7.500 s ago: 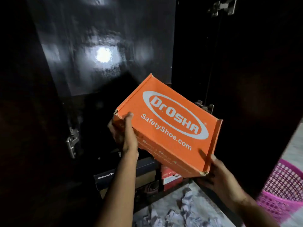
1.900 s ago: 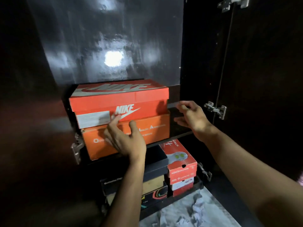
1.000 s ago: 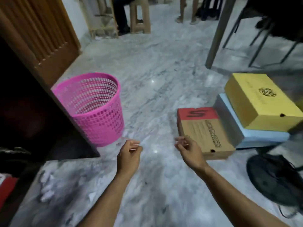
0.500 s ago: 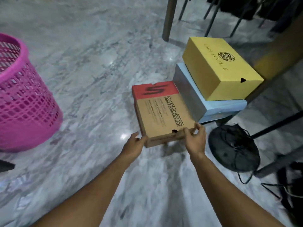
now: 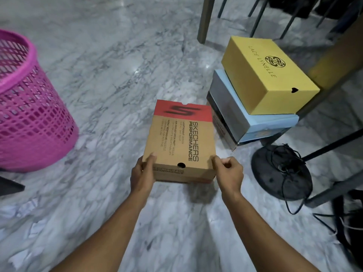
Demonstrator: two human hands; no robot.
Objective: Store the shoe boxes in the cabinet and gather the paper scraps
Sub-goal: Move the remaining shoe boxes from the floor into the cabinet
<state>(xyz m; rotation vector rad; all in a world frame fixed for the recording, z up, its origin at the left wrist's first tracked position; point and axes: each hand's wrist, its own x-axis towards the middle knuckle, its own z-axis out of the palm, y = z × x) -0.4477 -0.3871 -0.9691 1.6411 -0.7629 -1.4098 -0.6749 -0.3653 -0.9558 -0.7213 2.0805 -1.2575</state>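
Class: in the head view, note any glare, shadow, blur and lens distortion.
Head view: bright glare spots on the glossy grey marble floor; a soft shadow beneath the brown-and-red cardboard shoe box; the pink plastic mesh basket slightly blurred; wide-angle bending stretches the forearms at the bottom edge.

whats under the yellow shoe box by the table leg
The yellow cardboard shoe box sits on a light blue shoe box, which seems to rest on a darker box with only its edge showing. The contents of all three are hidden.
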